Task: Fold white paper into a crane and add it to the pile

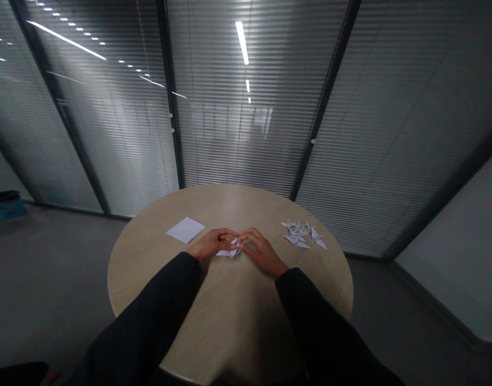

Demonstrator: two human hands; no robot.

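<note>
A glass wall point(109, 134) lined with slatted blinds point(237, 161) stands well beyond the fingers point(252, 236), split by dark posts point(329, 86) and showing bright strips of light point(242, 43) high above them. The grey floor point(60, 262) spreads below and to both sides of the fingers, and a pale wall point(467, 257) stands far to their right. A round wooden table point(221, 305) lies directly under the fingers, its far edge close to the glass. Two dark sleeves reach in from the near side, the left sleeve point(149, 311) and the right sleeve point(322, 316), both behind the fingers. A blue bin point(6, 207) with a dark rim sits on the floor, far to the left of the fingers.

The left hand point(209, 244) and the right hand point(264, 254) meet over the middle of the table, with the fingertips nearly together. To the right of the fingers, and apart from them, lies a loose pile of white paper birds point(298, 234), some overlapping. To the left, slightly beyond the fingers, a flat white sheet point(186, 230) rests alone. Smallest is the folded paper point(234, 252), between the fingertips of both hands, which pinch it just above the wood; its far side is hidden.
</note>
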